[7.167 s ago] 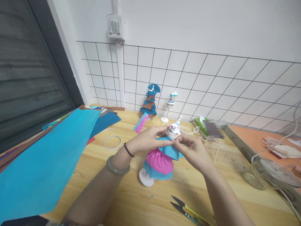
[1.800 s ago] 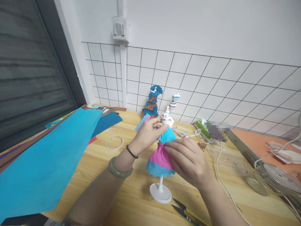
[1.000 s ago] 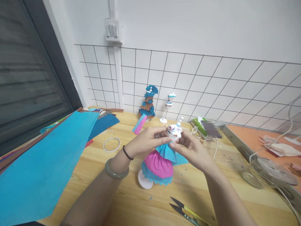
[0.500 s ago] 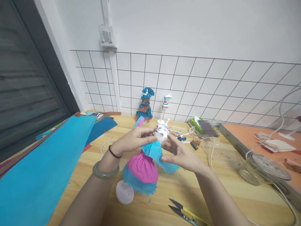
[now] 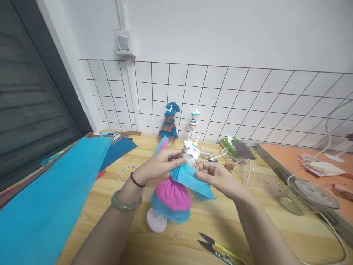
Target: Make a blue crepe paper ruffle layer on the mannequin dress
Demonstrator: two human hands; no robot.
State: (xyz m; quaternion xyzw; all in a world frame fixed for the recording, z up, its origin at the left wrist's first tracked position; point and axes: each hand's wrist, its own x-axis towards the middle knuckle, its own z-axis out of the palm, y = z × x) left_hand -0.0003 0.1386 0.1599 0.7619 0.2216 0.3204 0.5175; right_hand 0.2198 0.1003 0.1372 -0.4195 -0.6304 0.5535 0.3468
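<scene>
**Currently pinching blue crepe onto the doll, both hands at its waist**

Left hand [image 5: 158,165] is closing thumb and forefinger on the doll [image 5: 172,191] at its white bust, probably to keep it from turning while the paper is being laid on. Right hand [image 5: 216,176] is pinching the top edge of the crepe [image 5: 194,182] against the waist, other fingers curled under; the loose end is fanning down and right over the pink skirt. Neither hand is spread.

Doll is sitting mid-frame, between the two hands, over the table [image 5: 248,224]. It is tilting, top away from the person and base [image 5: 156,224] toward them, likely so the waist is facing the eye. Whether the base is touching the wood or hanging just above it, cannot tell.

Snips [image 5: 217,248] are lying near the front edge, just right of the base, within reach of the right hand. Big blue sheet [image 5: 46,198] is covering the left side, well apart from the doll. Tape ring [image 5: 124,173] is lying beside the left wrist. Glue gun [image 5: 230,144] is resting behind the right hand, its cord trailing right. Two more figures are standing at the back against the grid [image 5: 248,99]: a brown-and-blue one [image 5: 168,125] and a bare stand [image 5: 193,119], parked out of the working area.
</scene>
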